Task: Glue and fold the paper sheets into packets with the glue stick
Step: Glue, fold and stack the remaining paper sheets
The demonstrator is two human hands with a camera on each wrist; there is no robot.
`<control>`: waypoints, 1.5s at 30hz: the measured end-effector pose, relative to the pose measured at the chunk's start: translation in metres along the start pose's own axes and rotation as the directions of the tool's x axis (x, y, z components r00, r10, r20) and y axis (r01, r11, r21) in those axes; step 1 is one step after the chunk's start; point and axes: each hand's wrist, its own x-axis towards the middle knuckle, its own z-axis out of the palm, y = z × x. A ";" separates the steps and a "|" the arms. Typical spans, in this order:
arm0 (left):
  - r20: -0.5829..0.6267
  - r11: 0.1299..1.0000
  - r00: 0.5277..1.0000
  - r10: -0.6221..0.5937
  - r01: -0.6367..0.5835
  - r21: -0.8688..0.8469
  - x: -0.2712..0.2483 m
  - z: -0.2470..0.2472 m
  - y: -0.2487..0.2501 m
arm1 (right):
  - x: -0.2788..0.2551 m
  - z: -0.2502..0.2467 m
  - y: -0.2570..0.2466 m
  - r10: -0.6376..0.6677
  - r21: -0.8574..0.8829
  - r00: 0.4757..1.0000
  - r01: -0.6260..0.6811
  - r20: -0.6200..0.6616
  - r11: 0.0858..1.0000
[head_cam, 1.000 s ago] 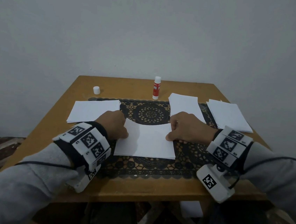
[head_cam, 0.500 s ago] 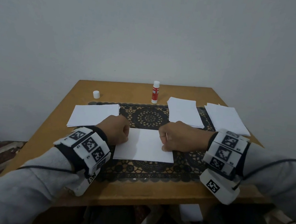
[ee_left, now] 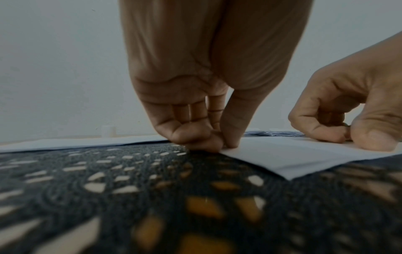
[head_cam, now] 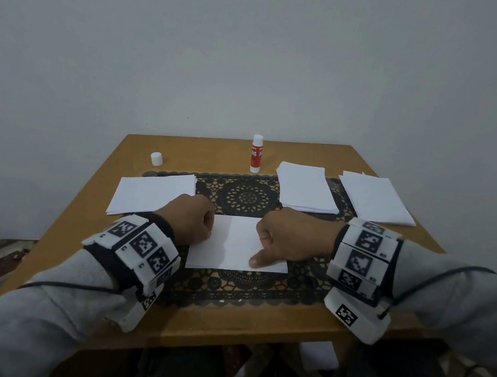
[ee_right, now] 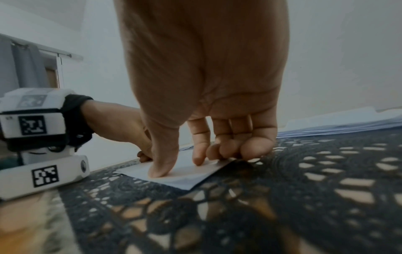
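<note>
Right now both hands are bearing down on a folded paper sheet [head_cam: 237,242] lying on the black lace mat [head_cam: 240,285] in the middle of the wooden table [head_cam: 86,202]. The left hand [head_cam: 190,220] is curling its fingers tightly, knuckles and thumb tip pressing the sheet's left edge without gripping it. The right hand [head_cam: 289,238] is also curling, its thumb stretching out flat onto the paper near the front edge while the fingertips [ee_right: 199,160] are pushing down on the far side; neither hand is actually enclosing anything.

The uncapped glue stick [head_cam: 256,154] is standing upright at the back of the table, its white cap [head_cam: 156,158] well apart to the left, so the glue is probably drying out. If the hands are pressing unevenly, the flap could be sliding and sealing crooked, or fresh glue could be catching the lace underneath.

Compared with half a second earlier, the right hand has shifted further left across the sheet and its thumb has come out of the fist, and the stacks of paper [head_cam: 307,188] are staying put.
</note>
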 end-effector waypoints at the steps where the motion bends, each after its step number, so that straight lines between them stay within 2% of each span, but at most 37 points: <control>1: -0.002 1.000 1.000 0.000 0.000 -0.001 -0.001 0.000 0.000 | -0.001 0.000 0.000 -0.004 -0.005 1.000 0.004 -0.003 1.000; 7: -0.025 1.000 1.000 -0.006 0.006 -0.012 -0.002 -0.002 0.002 | 0.004 -0.004 -0.012 -0.063 -0.057 0.998 0.062 -0.006 0.996; 13: -0.039 1.000 0.999 -0.029 0.029 0.001 0.001 0.000 0.000 | 0.022 0.002 -0.048 -0.181 -0.062 0.982 0.178 -0.052 0.982; 29: -0.025 0.999 0.999 -0.044 0.045 0.031 -0.001 -0.002 0.000 | 0.022 0.009 -0.070 -0.079 -0.094 0.994 0.072 -0.072 0.993; 36: -0.003 0.999 0.999 -0.042 0.042 -0.016 0.000 -0.001 -0.002 | 0.006 -0.002 -0.026 0.015 -0.126 0.995 -0.002 0.103 0.992; 45: 0.006 0.999 1.000 -0.023 0.023 -0.027 0.000 -0.003 -0.002 | -0.014 -0.006 0.022 0.112 -0.010 0.972 -0.112 0.206 0.994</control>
